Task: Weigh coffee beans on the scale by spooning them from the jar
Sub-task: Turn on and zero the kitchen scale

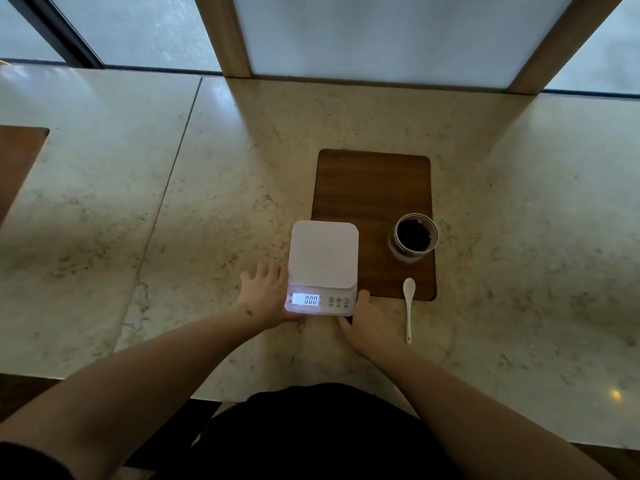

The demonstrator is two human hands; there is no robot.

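Note:
A white digital scale (323,254) stands at the near left corner of a brown wooden board (372,188); its lit display reads 0.00 and its platform is bare. My left hand (265,292) lies against the scale's left side with fingers spread. My right hand (367,323) holds the scale's near right corner. An open glass jar (414,237) of dark coffee beans sits on the board's right edge. A white spoon (409,306) lies on the counter just below the jar, to the right of my right hand, untouched.
The marble counter (173,220) extends widely left and right, with a seam running diagonally on the left. A wooden-framed panel (239,36) and windows rise at the back. A dark wooden surface (17,161) shows at the far left.

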